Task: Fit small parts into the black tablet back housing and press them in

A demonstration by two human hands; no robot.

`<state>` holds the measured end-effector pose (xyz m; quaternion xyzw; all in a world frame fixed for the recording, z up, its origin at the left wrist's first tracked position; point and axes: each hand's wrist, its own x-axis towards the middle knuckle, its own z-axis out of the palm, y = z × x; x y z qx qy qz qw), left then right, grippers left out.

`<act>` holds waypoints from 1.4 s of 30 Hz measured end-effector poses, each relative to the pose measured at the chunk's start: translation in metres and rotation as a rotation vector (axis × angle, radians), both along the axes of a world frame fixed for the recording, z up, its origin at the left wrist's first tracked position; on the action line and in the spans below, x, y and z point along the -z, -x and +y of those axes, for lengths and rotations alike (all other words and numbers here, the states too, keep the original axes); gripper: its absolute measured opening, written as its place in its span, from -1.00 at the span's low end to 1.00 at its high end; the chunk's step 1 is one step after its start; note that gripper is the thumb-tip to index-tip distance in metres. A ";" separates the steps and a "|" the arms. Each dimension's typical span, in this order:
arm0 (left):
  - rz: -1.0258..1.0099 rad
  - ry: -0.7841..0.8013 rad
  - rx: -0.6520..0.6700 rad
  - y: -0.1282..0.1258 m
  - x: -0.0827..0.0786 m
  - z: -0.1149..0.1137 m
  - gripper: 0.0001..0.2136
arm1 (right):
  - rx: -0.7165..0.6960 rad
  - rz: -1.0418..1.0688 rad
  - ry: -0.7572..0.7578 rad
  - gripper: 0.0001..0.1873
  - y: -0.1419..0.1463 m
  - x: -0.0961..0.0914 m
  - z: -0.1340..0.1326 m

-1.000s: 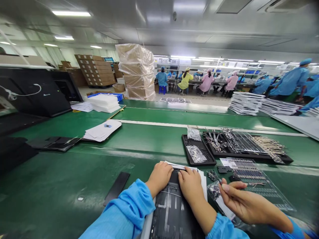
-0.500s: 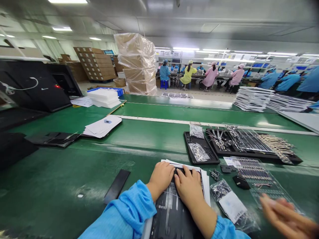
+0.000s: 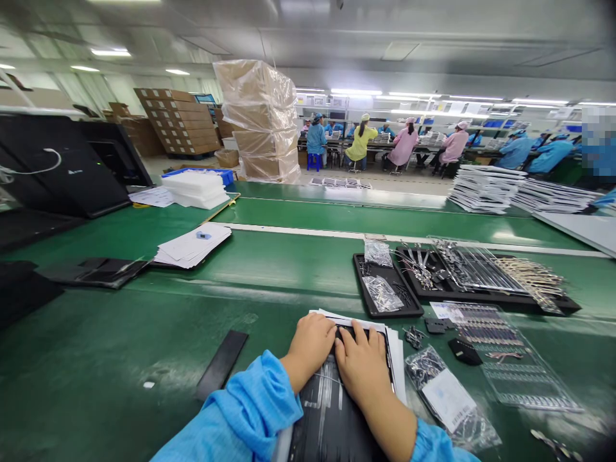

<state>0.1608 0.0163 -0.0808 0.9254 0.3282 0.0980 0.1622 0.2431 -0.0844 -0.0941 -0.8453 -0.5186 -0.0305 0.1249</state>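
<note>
A long black panel [image 3: 327, 410] with shiny bare strips lies in front of me on a stack of white sheets [image 3: 397, 359]. My left hand [image 3: 310, 341] is closed at the panel's upper left, its fingers bent together over the edge. Across the upper right lies my right hand [image 3: 362, 360], fingers apart, tips near the top edge. A thin wire [image 3: 330, 374] crosses the panel below the hands. The left thumb and whatever is under the fingertips are hidden.
Left of the panel lies a black strip [image 3: 222, 364]. To the right are a bag of small parts [image 3: 450, 398], a clear tray [image 3: 510, 353] and black parts trays [image 3: 391, 285]. Paper sheets [image 3: 192, 245] lie farther left. Co-workers [image 3: 363, 138] sit in the background.
Another person's hand at the lower right has left the view, uncovering small metal parts there. The view has shifted slightly; my hands keep nearly the same place on the panel.
</note>
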 end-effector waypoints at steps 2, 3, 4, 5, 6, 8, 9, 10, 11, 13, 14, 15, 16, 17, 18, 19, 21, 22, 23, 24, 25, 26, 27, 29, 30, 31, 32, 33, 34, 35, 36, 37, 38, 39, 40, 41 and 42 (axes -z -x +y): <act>0.005 0.020 -0.013 -0.001 -0.001 0.000 -0.76 | -0.002 0.004 -0.003 -0.66 0.000 -0.001 0.000; 0.008 0.029 -0.023 -0.002 -0.001 0.001 -0.76 | -0.003 0.005 -0.004 -0.65 0.000 -0.001 0.000; 0.012 0.038 -0.037 -0.003 -0.001 0.001 -0.76 | -0.005 0.004 -0.003 -0.65 0.001 -0.001 0.000; 0.016 0.048 -0.051 -0.004 -0.001 0.002 -0.76 | -0.006 0.004 -0.002 -0.65 0.000 -0.002 0.001; 0.021 0.059 -0.065 -0.006 0.000 0.003 -0.77 | -0.007 0.003 -0.002 -0.65 0.000 -0.002 0.001; 0.030 0.081 -0.089 -0.008 0.001 0.006 -0.77 | -0.008 -0.003 -0.006 -0.65 0.000 -0.002 0.001; 0.033 0.092 -0.097 -0.008 0.001 0.007 -0.78 | -0.006 -0.007 -0.008 -0.65 0.000 -0.002 0.001; 0.034 0.102 -0.103 -0.008 0.001 0.007 -0.78 | -0.003 -0.010 -0.009 -0.65 -0.001 -0.001 0.001; 0.034 0.109 -0.105 -0.008 0.001 0.008 -0.78 | -0.001 -0.011 -0.010 -0.65 -0.001 -0.001 0.001; 0.031 0.122 -0.098 -0.007 0.000 0.008 -0.79 | -0.003 -0.006 -0.011 -0.65 -0.001 -0.002 0.000; 0.029 0.127 -0.092 -0.007 -0.001 0.008 -0.79 | -0.006 0.002 -0.012 -0.65 -0.001 -0.002 0.000; 0.027 0.131 -0.085 -0.006 -0.001 0.008 -0.78 | -0.008 0.010 -0.014 -0.65 -0.001 -0.002 -0.001; 0.024 0.133 -0.081 -0.006 -0.002 0.008 -0.78 | -0.009 0.017 -0.017 -0.65 -0.002 -0.003 -0.001; 0.021 0.134 -0.080 -0.005 -0.003 0.008 -0.78 | -0.010 0.020 -0.020 -0.65 -0.002 -0.003 -0.001; 0.017 0.135 -0.082 -0.005 -0.003 0.007 -0.78 | -0.012 0.018 -0.022 -0.65 -0.002 -0.003 -0.001; 0.014 0.135 -0.085 -0.005 -0.004 0.007 -0.78 | -0.015 0.012 -0.025 -0.65 -0.002 -0.003 -0.001; 0.008 0.135 -0.091 -0.005 -0.004 0.006 -0.78 | -0.017 -0.002 -0.024 -0.66 -0.003 -0.001 0.000; 0.005 0.136 -0.094 -0.005 -0.004 0.005 -0.78 | -0.015 -0.005 -0.022 -0.67 -0.003 0.000 0.000; 0.002 0.137 -0.097 -0.005 -0.004 0.005 -0.78 | -0.009 -0.006 -0.022 -0.67 -0.003 0.001 0.001; 0.000 0.138 -0.101 -0.006 -0.004 0.004 -0.78 | 0.000 -0.005 -0.024 -0.67 -0.003 0.003 0.001; -0.003 0.139 -0.108 -0.006 -0.004 0.004 -0.78 | 0.010 -0.004 -0.026 -0.66 -0.003 0.004 0.002; -0.005 0.142 -0.116 -0.006 -0.003 0.004 -0.78 | 0.019 -0.003 -0.028 -0.66 -0.003 0.005 0.002; -0.006 0.146 -0.124 -0.006 -0.003 0.004 -0.78 | 0.025 -0.005 -0.029 -0.66 -0.003 0.006 0.003; -0.007 0.157 -0.136 -0.007 -0.002 0.005 -0.79 | 0.024 -0.007 -0.015 -0.66 -0.003 0.006 0.003; -0.008 0.164 -0.140 -0.007 -0.002 0.006 -0.79 | 0.023 -0.009 -0.005 -0.66 -0.003 0.006 0.003; -0.009 0.169 -0.143 -0.007 -0.002 0.006 -0.80 | 0.025 -0.013 0.003 -0.66 -0.003 0.006 0.003; -0.011 0.173 -0.147 -0.007 -0.002 0.006 -0.80 | 0.030 -0.019 0.008 -0.67 -0.003 0.006 0.004; -0.013 0.174 -0.151 -0.007 -0.002 0.006 -0.80 | 0.035 -0.025 0.010 -0.67 -0.003 0.006 0.004; -0.016 0.173 -0.156 -0.007 -0.002 0.005 -0.80 | 0.041 -0.031 0.011 -0.68 -0.002 0.007 0.004; -0.020 0.169 -0.162 -0.007 -0.002 0.005 -0.80 | 0.043 -0.037 0.009 -0.68 -0.002 0.007 0.004; -0.023 0.163 -0.167 -0.007 -0.001 0.004 -0.80 | 0.040 -0.042 0.008 -0.68 -0.002 0.007 0.004; -0.027 0.158 -0.171 -0.008 -0.001 0.003 -0.80 | 0.036 -0.046 0.006 -0.67 -0.002 0.007 0.004; -0.032 0.151 -0.174 -0.008 -0.001 0.002 -0.80 | 0.032 -0.049 0.004 -0.67 -0.002 0.007 0.004; -0.037 0.144 -0.178 -0.008 -0.001 0.001 -0.79 | 0.029 -0.051 0.002 -0.67 -0.001 0.008 0.004; -0.044 0.139 -0.182 -0.008 0.000 0.000 -0.79 | 0.028 -0.053 0.001 -0.67 -0.001 0.008 0.004; -0.051 0.135 -0.187 -0.008 0.000 -0.001 -0.79 | 0.028 -0.053 0.003 -0.68 -0.001 0.008 0.004; -0.058 0.132 -0.193 -0.008 0.001 -0.001 -0.79 | 0.030 -0.052 0.007 -0.68 -0.001 0.008 0.003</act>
